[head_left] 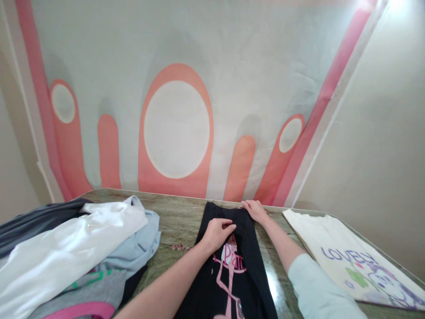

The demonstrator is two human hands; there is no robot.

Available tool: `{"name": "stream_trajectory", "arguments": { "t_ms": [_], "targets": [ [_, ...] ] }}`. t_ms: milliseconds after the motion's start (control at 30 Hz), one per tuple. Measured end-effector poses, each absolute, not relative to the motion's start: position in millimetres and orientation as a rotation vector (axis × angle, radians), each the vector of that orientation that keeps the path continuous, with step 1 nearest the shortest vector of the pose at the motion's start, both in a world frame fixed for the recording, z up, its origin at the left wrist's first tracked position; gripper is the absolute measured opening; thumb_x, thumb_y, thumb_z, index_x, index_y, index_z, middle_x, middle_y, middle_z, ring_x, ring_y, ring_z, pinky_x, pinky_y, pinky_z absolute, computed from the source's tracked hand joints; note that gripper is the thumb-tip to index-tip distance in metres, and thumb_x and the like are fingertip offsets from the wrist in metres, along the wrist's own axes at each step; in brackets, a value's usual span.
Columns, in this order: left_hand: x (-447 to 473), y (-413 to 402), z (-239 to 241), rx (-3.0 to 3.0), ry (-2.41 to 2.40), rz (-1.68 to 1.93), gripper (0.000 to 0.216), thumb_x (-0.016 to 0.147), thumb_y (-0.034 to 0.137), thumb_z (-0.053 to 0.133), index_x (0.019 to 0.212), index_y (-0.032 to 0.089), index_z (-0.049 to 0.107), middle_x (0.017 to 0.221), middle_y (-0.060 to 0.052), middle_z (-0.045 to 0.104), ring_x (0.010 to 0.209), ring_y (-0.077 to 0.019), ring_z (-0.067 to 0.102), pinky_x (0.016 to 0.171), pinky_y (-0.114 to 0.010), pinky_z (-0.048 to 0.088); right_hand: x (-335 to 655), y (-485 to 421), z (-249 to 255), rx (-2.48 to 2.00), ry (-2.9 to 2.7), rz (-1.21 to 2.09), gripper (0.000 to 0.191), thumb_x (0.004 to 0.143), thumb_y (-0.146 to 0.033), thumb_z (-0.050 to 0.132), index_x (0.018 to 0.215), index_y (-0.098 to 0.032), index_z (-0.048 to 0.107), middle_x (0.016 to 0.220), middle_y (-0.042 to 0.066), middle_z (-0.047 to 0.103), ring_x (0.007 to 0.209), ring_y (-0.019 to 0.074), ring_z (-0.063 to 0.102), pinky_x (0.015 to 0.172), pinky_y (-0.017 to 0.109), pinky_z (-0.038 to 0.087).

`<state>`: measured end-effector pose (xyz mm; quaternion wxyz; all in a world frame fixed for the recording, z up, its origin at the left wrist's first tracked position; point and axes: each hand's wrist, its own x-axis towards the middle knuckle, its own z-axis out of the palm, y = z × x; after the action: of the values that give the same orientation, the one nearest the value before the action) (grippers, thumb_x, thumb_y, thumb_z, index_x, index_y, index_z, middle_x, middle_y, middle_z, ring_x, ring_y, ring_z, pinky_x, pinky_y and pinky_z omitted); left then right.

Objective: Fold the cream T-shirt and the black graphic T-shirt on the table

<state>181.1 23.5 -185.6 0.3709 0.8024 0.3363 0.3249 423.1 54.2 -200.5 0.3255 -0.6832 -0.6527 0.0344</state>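
Observation:
A black top (247,266) with a pink cartoon figure and pink lettering lies on the wooden table in front of me, narrowed with its side folded in lengthwise. My left hand (219,232) is on its upper part, just above the print, with fingers and thumb closing on the cloth. At the top's far right corner, my right hand (255,210) has its fingers closed on the fabric edge. What lies under the fingers of both hands is hidden.
To the left is a loose heap of clothes, with a white garment (83,235), a light blue one (142,239) and a grey one with pink trim (96,288). At right lies a flat cream shirt (318,230) lettered LOVELY. A patterned wall (222,88) rises behind the wooden table (172,212).

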Motion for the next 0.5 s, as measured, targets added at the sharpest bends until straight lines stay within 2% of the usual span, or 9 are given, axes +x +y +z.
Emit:
{"name": "stream_trajectory", "arguments": {
  "t_ms": [167, 300, 367, 500],
  "targets": [
    [182, 22, -183, 2.077, 0.991, 0.756, 0.039, 0.069, 0.036, 0.060, 0.100, 0.013, 0.066, 0.078, -0.004, 0.069, 0.069, -0.0180, 0.063, 0.068, -0.026, 0.048, 414, 55, -205, -1.901, -1.686, -0.062, 0.034, 0.083, -0.045, 0.042, 0.072, -0.021, 0.062, 0.080, 0.009, 0.067, 0.091, 0.0226, 0.055, 0.090, 0.036, 0.026],
    [180, 21, -183, 2.229, 0.989, 0.726, 0.033, 0.067, 0.027, 0.060, 0.097, 0.015, 0.067, 0.077, -0.003, 0.067, 0.065, -0.0156, 0.060, 0.068, -0.026, 0.047, 414, 46, -205, -1.955, -1.580, -0.163, 0.033, 0.085, -0.043, 0.039, 0.084, -0.020, 0.062, 0.087, 0.010, 0.066, 0.094, 0.0241, 0.052, 0.088, 0.037, 0.028],
    [177, 21, -183, 2.325, 0.981, 0.757, 0.030, 0.066, 0.024, 0.060, 0.094, 0.016, 0.067, 0.084, -0.004, 0.064, 0.070, -0.0160, 0.059, 0.072, -0.026, 0.046, 419, 38, -203, -1.959, -1.509, -0.200, 0.037, 0.087, -0.039, 0.031, 0.093, -0.018, 0.060, 0.091, 0.012, 0.064, 0.092, 0.0244, 0.053, 0.085, 0.037, 0.032],
    [171, 17, -176, 2.440, 1.050, 0.931, 0.027, 0.073, 0.026, 0.057, 0.097, 0.017, 0.064, 0.103, -0.008, 0.055, 0.095, -0.0203, 0.053, 0.087, -0.030, 0.039, 429, 15, -200, -1.917, -1.455, -0.220, 0.040, 0.086, -0.030, 0.026, 0.103, -0.013, 0.058, 0.099, 0.013, 0.061, 0.094, 0.0234, 0.054, 0.084, 0.037, 0.037]
  ]
}}
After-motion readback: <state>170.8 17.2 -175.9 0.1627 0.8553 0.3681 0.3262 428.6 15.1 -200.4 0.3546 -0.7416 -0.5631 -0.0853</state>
